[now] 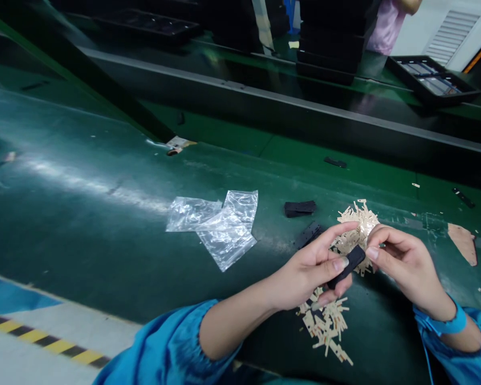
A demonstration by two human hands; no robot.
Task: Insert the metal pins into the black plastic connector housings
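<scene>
My left hand [308, 272] is closed around a small black oblong piece [348, 267], perhaps several thin strips stacked together, with the thumb on top. My right hand [404, 262] pinches at the far end of that piece; whatever lies between its fingertips is too small to make out. Behind and beneath the hands spreads a pile of small cream-coloured flat pieces [361, 222]. A second heap of cream pieces [331, 326] lies nearer to me, below my left hand. Beside my left fingers rests a stack of black strips [309, 234], partly hidden, and another black stack [300, 208] sits just beyond.
Clear plastic bags [228, 227] lie on the green bench [104, 240] to the left. Loose black strips [335, 162] and a brown scrap [463, 243] are scattered farther off. Across a raised ledge stand black trays [433, 80] and a person in pink [387, 27]. A slanted post [104, 85] rises at left.
</scene>
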